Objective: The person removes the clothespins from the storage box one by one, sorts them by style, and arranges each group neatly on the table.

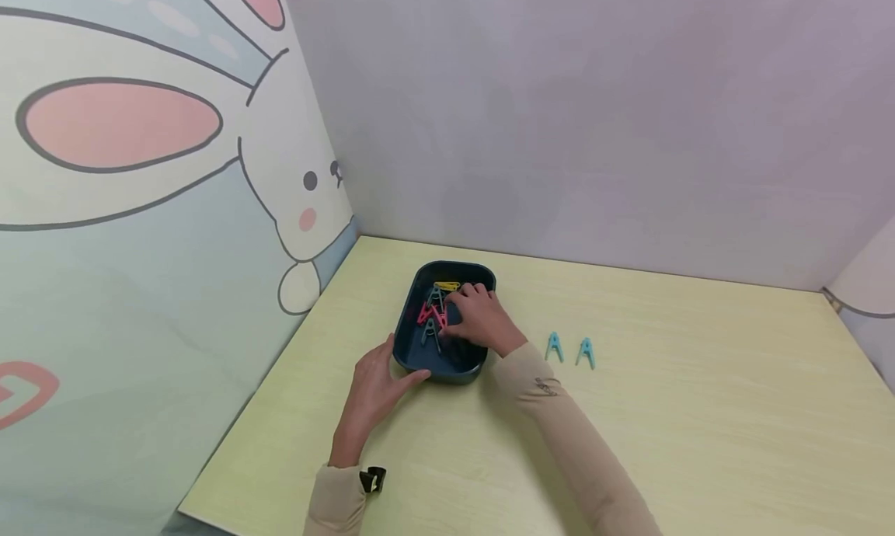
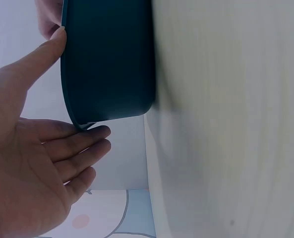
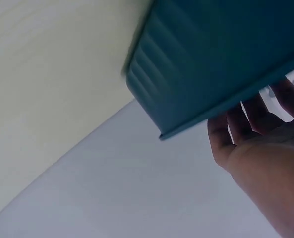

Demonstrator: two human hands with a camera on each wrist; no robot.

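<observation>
A dark teal plastic bin (image 1: 447, 378) stands on the table with several clothespins inside. Among them are a yellow clothespin (image 1: 447, 286), a pink clothespin (image 1: 424, 313) and a dark teal clothespin (image 1: 430, 332). My left hand (image 1: 374, 384) rests at the bin's near left corner, thumb on the rim and fingers stretched along the side. Over the bin's right wall reaches my right hand (image 1: 478, 318), its thumb and forefinger apart beside another pink clothespin (image 1: 440, 316). In the right wrist view the bin wall hides the fingertips of that hand (image 3: 265, 144).
Two light blue clothespins, one on the left (image 1: 555, 346) and one on the right (image 1: 586, 353), lie on the pale wooden table (image 1: 699, 412) right of the bin. Behind the table rises a plain wall (image 1: 594, 132); a wall with a rabbit drawing (image 1: 294, 202) borders the left.
</observation>
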